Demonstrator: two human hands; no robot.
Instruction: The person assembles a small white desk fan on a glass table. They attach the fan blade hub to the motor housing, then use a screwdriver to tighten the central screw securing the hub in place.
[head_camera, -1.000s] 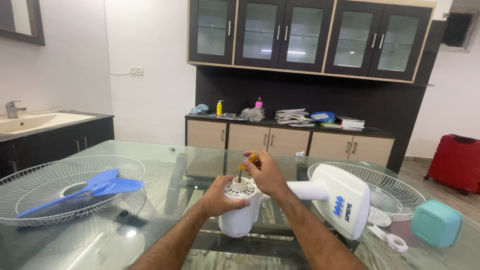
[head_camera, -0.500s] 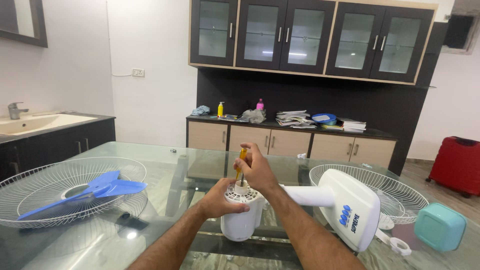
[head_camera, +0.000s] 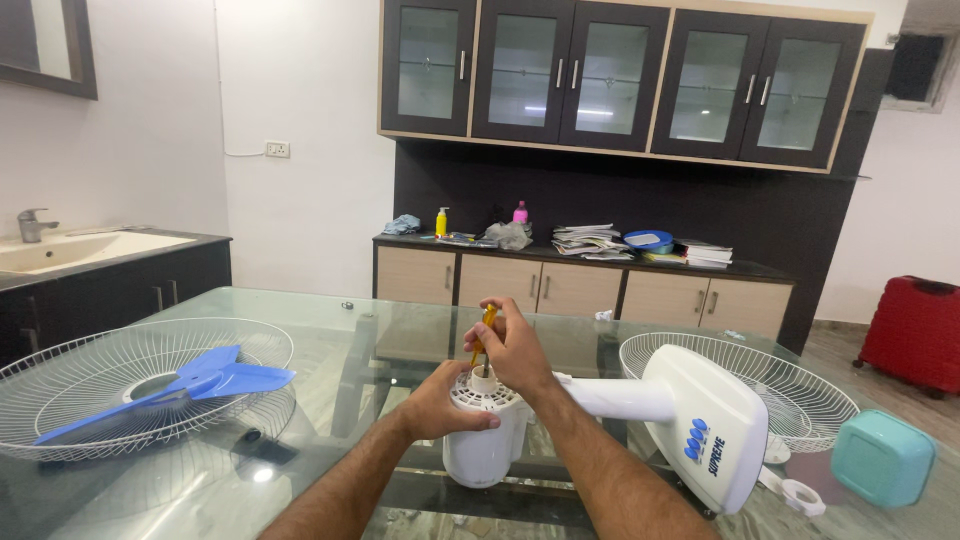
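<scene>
Your left hand (head_camera: 440, 402) is wrapped around the top of the white fan motor housing (head_camera: 484, 432), low centre of the frame, fingers closed on its rim to steady it on the glass counter (head_camera: 330, 345). Your right hand (head_camera: 517, 350) is closed on a yellow-handled screwdriver (head_camera: 482, 333), held upright with the tip down in the vented top of the housing, beside the centre shaft. Can't tell if the tip sits in a screw; too small.

Progress, judged from the layout: the fan is already well stripped. The blue blade (head_camera: 165, 385) lies inside 1 wire guard (head_camera: 70, 385) at lower left, the other wire guard (head_camera: 800, 385) sits at right behind the white base (head_camera: 705, 420), which lies tipped over on its neck. A white ring (head_camera: 803, 494) and a teal box (head_camera: 883, 458) are at lower right. So guards and blade are off; the motor housing looks closed, and its screws seem to be the step in hand.
</scene>
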